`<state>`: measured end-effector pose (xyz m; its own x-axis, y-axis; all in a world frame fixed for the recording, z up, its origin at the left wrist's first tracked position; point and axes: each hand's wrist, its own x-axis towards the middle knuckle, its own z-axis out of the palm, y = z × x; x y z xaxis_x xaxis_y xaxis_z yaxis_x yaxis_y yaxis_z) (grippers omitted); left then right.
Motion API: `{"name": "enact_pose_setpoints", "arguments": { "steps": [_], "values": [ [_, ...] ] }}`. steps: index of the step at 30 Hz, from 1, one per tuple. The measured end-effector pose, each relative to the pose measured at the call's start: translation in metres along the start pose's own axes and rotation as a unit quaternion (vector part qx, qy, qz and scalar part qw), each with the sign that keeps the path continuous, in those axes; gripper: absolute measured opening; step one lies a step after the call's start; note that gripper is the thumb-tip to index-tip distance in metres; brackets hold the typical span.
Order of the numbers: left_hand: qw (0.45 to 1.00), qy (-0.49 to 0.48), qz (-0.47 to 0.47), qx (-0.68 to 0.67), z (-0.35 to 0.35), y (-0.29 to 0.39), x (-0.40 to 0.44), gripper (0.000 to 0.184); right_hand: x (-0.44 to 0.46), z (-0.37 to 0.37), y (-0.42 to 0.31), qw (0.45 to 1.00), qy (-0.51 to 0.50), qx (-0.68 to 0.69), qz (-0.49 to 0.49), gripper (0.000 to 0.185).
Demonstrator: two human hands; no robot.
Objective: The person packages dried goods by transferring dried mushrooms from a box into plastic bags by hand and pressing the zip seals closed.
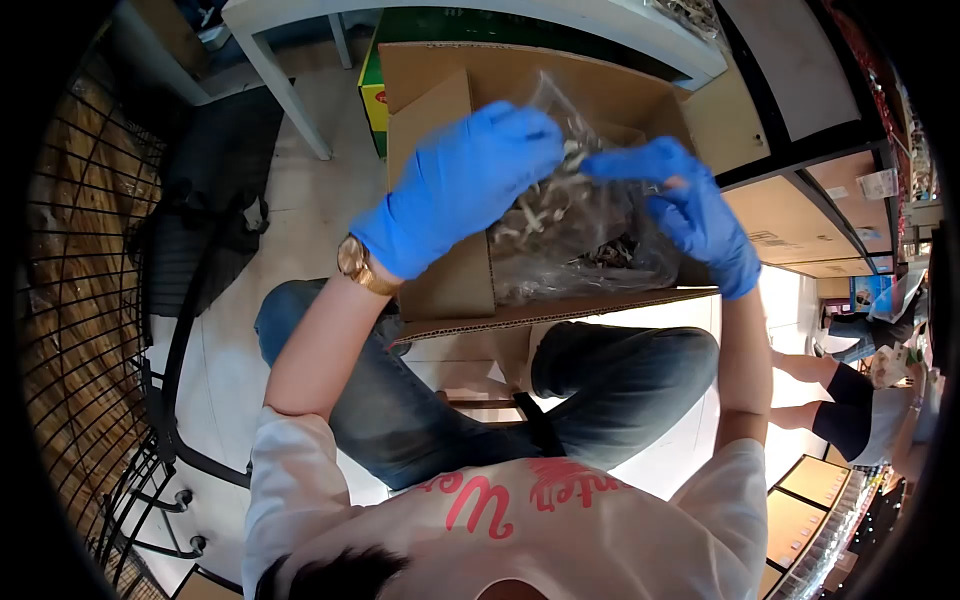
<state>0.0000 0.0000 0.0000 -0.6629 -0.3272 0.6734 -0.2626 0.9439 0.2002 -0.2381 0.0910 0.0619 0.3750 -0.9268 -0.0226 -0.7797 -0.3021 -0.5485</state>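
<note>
My left hand, in a blue glove, is closed on the top of a clear plastic bag over an open cardboard box. Small, pale, irregular pieces show inside the bag; their kind cannot be made out. My right hand, also gloved in blue, is at the bag's right side. Its index finger stretches toward the bag's neck, with the lower fingers bent and apart from it. More clear plastic and some dark, shrivelled pieces lie in the cardboard box below.
A white table stands behind the box, with a green and yellow carton beneath it. A black wire cart is on the left. Shelving with boxes is on the right, and another person is farther back.
</note>
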Motion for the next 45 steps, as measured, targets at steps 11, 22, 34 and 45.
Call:
{"name": "enact_pose_setpoints", "arguments": {
  "steps": [11, 22, 34, 45],
  "values": [
    [0.991, -0.071, 0.113, 0.016, -0.019, -0.015, 0.084, 0.01, -0.019, -0.07, 0.004, 0.948, 0.063, -0.288, -0.119, 0.016],
    [0.973, -0.14, 0.149, 0.106, 0.013, -0.007, 0.084, 0.01, -0.036, -0.049, 0.037, 0.901, 0.006, -0.426, -0.085, 0.013],
    [0.972, -0.158, 0.158, 0.073, 0.024, -0.009, 0.084, 0.006, -0.038, -0.035, 0.054, 0.928, 0.008, -0.365, -0.069, 0.011],
    [0.984, -0.144, 0.018, -0.101, 0.0, 0.004, 0.059, 0.03, -0.022, -0.029, 0.014, 0.968, 0.054, -0.231, -0.08, 0.01]
  ]
}}
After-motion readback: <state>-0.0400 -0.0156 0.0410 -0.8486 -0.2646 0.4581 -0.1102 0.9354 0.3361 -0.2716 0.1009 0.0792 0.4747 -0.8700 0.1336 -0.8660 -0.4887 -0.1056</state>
